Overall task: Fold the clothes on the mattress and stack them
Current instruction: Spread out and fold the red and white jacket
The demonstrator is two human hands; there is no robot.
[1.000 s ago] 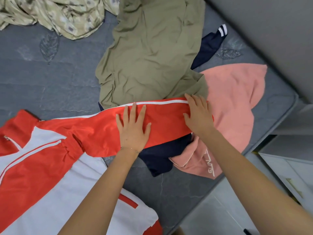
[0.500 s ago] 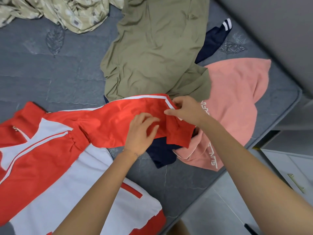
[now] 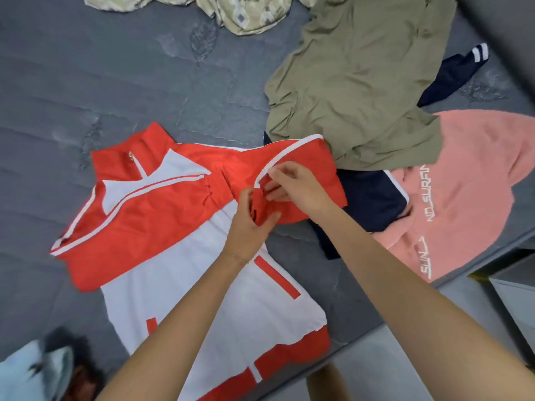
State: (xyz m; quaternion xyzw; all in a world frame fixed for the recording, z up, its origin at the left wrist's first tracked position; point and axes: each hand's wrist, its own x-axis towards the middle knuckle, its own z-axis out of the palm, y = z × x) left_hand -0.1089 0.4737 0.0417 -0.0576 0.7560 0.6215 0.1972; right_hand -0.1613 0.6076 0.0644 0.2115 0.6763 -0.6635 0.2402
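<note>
Grey mattress [image 3: 115,68] | left grip [image 3: 247,222], right grip [image 3: 295,186] pinch red sleeve [image 3: 327,172] | pale floor [image 3: 376,371]

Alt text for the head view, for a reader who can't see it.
The left hand and right hand grip the red sleeve of a red-and-white jacket on a grey mattress. An olive garment and pink hoodie lie beyond.
</note>
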